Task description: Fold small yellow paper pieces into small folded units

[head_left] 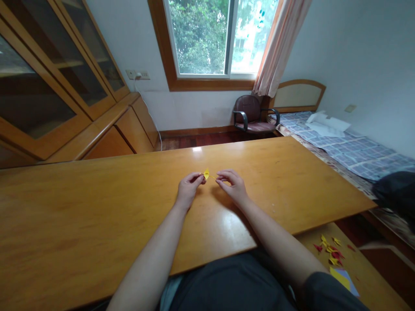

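Observation:
A small yellow paper crane [206, 174] is held just above the wooden table, between my two hands. My left hand [189, 188] pinches one side of it with thumb and fingertips. From the crane's right side a thin yellow point sticks out, and my right hand [234, 185] has thumb and fingertips closed around its end. The fingertips partly cover both ends of the paper, so its finer folds are hard to make out.
The long wooden table [97, 207] spans the view. At lower right, a lower wooden surface [314, 242] bears several yellow and red paper cranes [332, 249] and paper sheets [345, 280]. Beyond are a chair [251, 114], a bed [343, 147] and a glass-door cabinet [61, 65].

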The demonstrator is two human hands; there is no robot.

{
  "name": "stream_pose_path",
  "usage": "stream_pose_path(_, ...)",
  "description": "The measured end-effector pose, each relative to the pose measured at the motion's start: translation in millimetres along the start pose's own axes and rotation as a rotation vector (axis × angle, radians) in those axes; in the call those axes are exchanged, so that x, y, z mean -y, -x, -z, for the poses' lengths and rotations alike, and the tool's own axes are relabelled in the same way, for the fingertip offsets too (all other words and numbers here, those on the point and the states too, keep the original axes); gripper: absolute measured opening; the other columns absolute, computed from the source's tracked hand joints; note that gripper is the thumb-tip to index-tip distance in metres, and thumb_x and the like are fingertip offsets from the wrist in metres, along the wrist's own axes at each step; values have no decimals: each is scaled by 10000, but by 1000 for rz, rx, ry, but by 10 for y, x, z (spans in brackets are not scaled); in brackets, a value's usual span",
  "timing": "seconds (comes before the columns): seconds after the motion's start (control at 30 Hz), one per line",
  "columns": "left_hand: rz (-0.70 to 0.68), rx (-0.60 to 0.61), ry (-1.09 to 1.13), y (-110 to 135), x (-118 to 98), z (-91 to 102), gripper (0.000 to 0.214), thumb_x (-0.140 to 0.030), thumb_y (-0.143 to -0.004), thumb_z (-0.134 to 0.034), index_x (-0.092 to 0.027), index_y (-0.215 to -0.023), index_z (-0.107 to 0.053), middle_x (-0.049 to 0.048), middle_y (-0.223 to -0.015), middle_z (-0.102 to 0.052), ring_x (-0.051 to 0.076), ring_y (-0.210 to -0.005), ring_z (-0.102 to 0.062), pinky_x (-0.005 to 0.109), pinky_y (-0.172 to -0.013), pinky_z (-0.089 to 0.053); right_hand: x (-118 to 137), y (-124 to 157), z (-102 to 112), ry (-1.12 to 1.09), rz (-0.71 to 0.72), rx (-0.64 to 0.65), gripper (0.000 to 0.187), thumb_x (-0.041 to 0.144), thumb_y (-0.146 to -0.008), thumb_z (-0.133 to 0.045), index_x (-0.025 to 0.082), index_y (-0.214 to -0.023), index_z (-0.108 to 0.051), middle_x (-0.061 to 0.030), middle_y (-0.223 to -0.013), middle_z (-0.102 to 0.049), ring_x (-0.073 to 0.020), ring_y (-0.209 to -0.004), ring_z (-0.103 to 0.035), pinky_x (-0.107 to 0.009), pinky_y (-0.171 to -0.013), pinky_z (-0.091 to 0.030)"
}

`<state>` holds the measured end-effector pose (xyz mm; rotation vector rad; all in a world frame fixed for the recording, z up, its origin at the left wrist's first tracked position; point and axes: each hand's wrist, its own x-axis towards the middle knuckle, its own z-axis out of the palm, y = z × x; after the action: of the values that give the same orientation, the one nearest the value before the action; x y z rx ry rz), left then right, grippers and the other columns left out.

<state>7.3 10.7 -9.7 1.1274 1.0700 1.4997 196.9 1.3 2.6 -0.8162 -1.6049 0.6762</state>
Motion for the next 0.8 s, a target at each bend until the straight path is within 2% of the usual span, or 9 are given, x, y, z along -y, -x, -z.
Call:
stream_pose_path(0.2, -132, -233, -21, -73, -22, 68, 232, -357, -727, -734, -169, -862, -729, 13, -761, -698, 132, -700, -647, 256, -721, -514, -159, -9, 61, 39, -170, 55, 148, 328, -843, -665, 204, -912, -708, -40, -859, -655, -163, -768, -634, -281, -705, -528)
stream_pose_path(0.47, -157, -420, -19, -131, -13, 112, 257, -375, -731, -723, -157, -868, -716, 26, -786, -706, 124, -681, -639, 242, -698, -517, -238, -4, 33, 28, -278, 152, 219, 388, -835, -667, 176, -838, -721, -41, -768, -690, -174, -703, -636, -273, -648, -501)
stream_pose_path(0.63, -159, -477, 36, -168, 4, 138, 301, -396, -721, -721, -148, -888, -696, 38, -823, -707, 124, -705, -650, 254, -716, -532, -220, -8, 29, 21, -300, 169, 244, 407, -837, -659, 172, -822, -720, -35, -739, -689, -167, -675, -629, -263, -619, -492)
stream_pose_path(0.8, -136, -462, 103, -178, 9, 141, 293, -396, -704, -734, -151, -858, -689, 26, -803, -696, 109, -708, -644, 240, -718, -525, -219, -7, 20, 1, -322, 167, 253, 416, -833, -660, 171, -813, -721, -39, -742, -691, -164, -662, -628, -253, -597, -488)
